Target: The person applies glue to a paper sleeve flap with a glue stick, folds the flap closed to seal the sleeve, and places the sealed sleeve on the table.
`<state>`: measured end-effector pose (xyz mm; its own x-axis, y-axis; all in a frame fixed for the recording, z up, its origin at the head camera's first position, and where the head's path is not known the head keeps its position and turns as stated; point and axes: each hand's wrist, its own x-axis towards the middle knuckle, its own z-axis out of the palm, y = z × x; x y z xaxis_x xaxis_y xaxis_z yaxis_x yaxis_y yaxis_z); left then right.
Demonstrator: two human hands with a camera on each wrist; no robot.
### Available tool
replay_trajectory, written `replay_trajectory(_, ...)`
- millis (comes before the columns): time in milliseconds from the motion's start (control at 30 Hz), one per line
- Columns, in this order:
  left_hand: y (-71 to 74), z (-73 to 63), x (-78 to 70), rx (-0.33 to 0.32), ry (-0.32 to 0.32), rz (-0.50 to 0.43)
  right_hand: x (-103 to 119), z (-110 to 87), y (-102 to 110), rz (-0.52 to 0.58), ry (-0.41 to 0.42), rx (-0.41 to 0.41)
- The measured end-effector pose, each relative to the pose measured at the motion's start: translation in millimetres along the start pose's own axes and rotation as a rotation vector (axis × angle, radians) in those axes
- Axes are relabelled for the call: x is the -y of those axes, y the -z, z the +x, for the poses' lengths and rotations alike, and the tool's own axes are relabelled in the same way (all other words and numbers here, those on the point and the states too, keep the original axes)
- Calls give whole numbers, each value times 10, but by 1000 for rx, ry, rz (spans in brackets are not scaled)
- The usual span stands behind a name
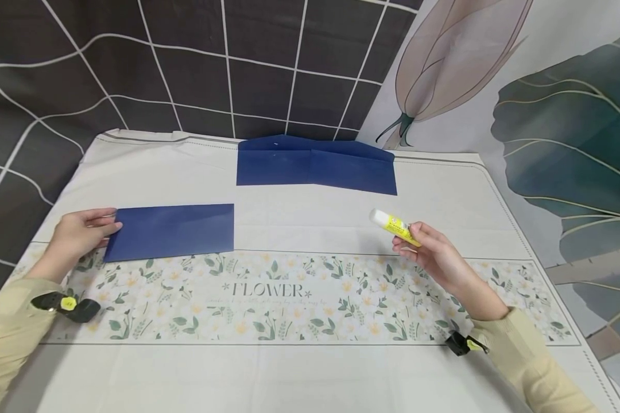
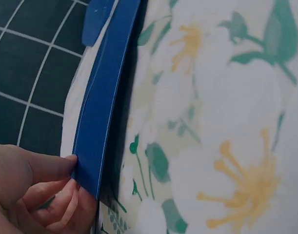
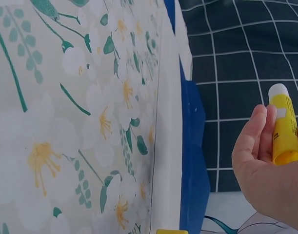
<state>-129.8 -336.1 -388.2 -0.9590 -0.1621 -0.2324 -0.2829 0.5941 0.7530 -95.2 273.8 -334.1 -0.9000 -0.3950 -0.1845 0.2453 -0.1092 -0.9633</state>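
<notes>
On the left of the head view my left hand (image 1: 85,232) pinches the left edge of a dark blue envelope (image 1: 173,230). Its thumb lies on top and the other fingers go beneath, as the left wrist view also shows of the hand (image 2: 44,187) and the envelope (image 2: 102,112). My right hand (image 1: 439,255) holds a yellow glue stick (image 1: 396,226) with a white cap, tilted up to the left above the table. The right wrist view has the same glue stick (image 3: 284,126) between the thumb and fingers of the hand (image 3: 270,180).
Two more blue envelopes (image 1: 274,167) lie side by side at the table's back edge, their flaps up. A white tablecloth (image 1: 310,378) with a flower-printed band covers the table. Behind hangs a dark grid-patterned cloth (image 1: 186,69); a leaf-printed one (image 1: 573,126) hangs at right.
</notes>
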Motion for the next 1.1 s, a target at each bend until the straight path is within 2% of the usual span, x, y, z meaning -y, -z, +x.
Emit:
replay_trajectory(67,-13,-9,-33,-31,-19,50,-6,-1,-1,1,2,1)
replay_trajectory(267,-54,-35,-150,-126,-70,277,-15,-4,-1,5,7,9)
replay_trajectory(367,-67,-39,-189,-134,-80,351,-15,-7,-4,8,7,9)
replay_trajectory(500,-71,-39,-241,-126,-100,400,-21,-11,-7,4,4,5)
replay_trajectory(633,-84,-20,-339,-132,-122,408,-31,-15,-8,-13,-1,-1)
replay_trajectory(733,-114,20,-463,-137,-159,380,-34,-14,-11,-24,0,-3)
replay_trajectory(900,-197,133,-757,-110,-234,329,-30,1,-26,-32,0,-10)
replay_trajectory(1100,-349,295,-1125,-70,-295,263,-34,35,-60,-36,5,-33)
